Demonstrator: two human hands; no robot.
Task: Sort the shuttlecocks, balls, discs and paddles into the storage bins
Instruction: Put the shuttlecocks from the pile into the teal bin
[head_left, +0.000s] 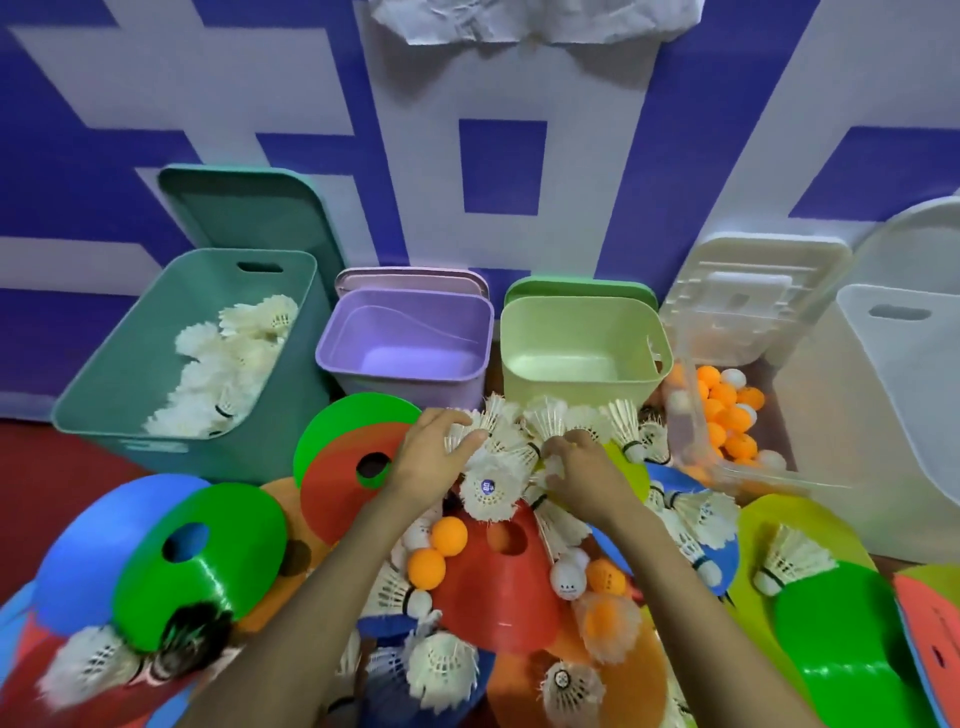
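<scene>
A heap of white feather shuttlecocks (514, 441) lies in front of the purple and light green bins. My left hand (434, 454) curls its fingers round shuttlecocks at the heap's left side. My right hand (579, 465) pinches a shuttlecock at the heap's right. Orange balls (439, 551) and white balls (569, 579) lie among coloured cone discs, such as the red disc (498, 587) and the green disc (200, 561). The teal bin (130, 395) at the left holds several shuttlecocks. A clear bin (685, 415) at the right holds orange and white balls.
The purple bin (405, 317) and the light green bin (582, 322) stand against the blue and white wall with nothing inside. A large white bin (893, 415) stands at the far right. Bin lids lean behind the bins. More shuttlecocks and discs cover the floor near me.
</scene>
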